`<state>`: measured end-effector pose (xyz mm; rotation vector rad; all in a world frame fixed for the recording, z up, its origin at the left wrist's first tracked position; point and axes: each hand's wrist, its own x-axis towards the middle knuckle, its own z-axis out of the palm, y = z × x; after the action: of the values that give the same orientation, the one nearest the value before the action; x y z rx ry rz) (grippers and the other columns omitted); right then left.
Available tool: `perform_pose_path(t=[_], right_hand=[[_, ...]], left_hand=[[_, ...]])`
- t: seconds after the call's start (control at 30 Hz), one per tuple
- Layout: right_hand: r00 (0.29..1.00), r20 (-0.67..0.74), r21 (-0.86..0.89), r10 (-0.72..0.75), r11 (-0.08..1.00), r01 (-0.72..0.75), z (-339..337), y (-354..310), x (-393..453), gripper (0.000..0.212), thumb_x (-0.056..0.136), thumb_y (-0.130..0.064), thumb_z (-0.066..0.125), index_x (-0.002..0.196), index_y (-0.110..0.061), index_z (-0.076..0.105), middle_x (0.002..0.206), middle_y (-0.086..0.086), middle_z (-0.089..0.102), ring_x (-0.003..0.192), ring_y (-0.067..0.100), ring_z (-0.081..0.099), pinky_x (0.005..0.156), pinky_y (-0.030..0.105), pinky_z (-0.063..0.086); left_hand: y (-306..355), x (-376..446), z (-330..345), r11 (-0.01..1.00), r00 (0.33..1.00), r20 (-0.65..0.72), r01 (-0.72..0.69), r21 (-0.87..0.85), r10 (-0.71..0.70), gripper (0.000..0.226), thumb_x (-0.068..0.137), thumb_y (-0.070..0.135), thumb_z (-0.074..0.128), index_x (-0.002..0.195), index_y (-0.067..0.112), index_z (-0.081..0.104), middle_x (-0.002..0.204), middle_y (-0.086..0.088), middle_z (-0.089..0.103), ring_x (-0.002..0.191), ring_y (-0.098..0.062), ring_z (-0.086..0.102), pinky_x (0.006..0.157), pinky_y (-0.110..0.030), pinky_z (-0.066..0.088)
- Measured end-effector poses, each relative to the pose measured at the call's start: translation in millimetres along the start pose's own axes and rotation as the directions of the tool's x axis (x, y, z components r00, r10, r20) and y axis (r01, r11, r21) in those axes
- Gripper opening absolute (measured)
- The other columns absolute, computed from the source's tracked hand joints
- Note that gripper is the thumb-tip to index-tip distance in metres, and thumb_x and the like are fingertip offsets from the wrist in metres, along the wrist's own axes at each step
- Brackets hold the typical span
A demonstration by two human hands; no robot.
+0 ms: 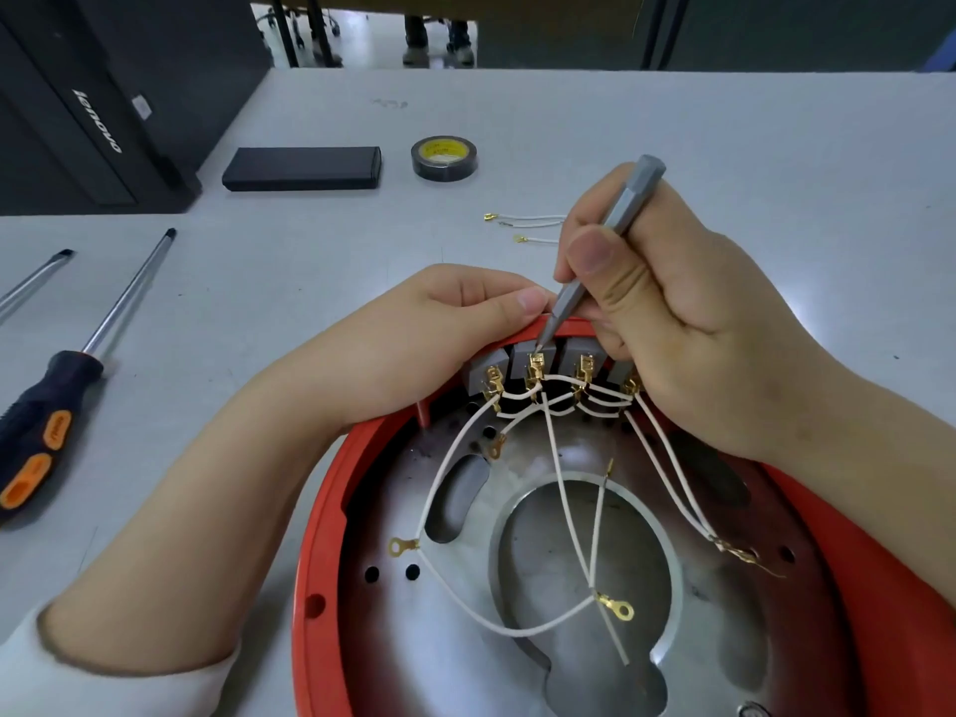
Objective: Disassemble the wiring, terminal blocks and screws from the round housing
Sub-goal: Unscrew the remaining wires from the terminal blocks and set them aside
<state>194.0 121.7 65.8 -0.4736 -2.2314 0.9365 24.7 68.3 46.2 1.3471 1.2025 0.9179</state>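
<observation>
Right hand (688, 302) pinches slim grey metal screwdriver (610, 240), tip at grey terminal blocks (533, 362) | left hand (439, 323) curls on round red housing (320, 535) rim, bracing it | white wiring (556, 473) inside still attached

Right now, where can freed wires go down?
Bare table right of the tape roll, past the loose wires; also between the black box and the screwdrivers. The red housing is crowded.
</observation>
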Motion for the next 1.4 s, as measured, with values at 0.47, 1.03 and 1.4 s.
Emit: perform_pose_path(t=[0.47,1.03,1.4], right_hand=[[0.985,0.008,-0.327,-0.170,0.931,0.164,0.4,-4.5,-8.3,0.019,0.101,-0.031,0.035,0.094,-0.019,0.048,0.063,-0.006,0.047,0.053,0.014,0.042,0.051,0.023,0.036],[0.979,0.046,-0.315,-0.197,0.928,0.201,0.7,-5.2,-10.6,0.028,0.100,-0.028,0.040,0.091,-0.004,0.052,0.067,0.006,0.054,0.054,0.022,0.049,0.049,0.038,0.043],[0.967,0.158,0.120,0.197,0.969,-0.217,-3.6,-2.5,27.8,0.022,0.104,-0.018,0.036,0.084,-0.022,0.043,0.044,-0.028,0.048,0.041,-0.005,0.050,0.041,0.005,0.036]], left_hand=[[4.8,-3.5,1.2,0.997,0.998,-0.032,-0.045,0.060,0.047,0.030,0.083,0.037,0.051,0.075,0.018,0.072,0.077,-0.005,0.069,0.071,-0.014,0.062,0.066,-0.015,0.049],[0.3,-1.1,0.0,0.995,0.998,-0.032,-0.054,0.078,0.056,0.037,0.088,0.033,0.052,0.087,0.000,0.068,0.081,-0.012,0.065,0.075,-0.019,0.056,0.064,-0.016,0.046],[-2.7,2.9,-2.8,0.999,0.999,-0.032,0.004,0.033,-0.003,0.036,0.088,0.033,0.048,0.107,0.012,0.070,0.106,-0.013,0.073,0.105,-0.036,0.065,0.094,-0.039,0.050]])
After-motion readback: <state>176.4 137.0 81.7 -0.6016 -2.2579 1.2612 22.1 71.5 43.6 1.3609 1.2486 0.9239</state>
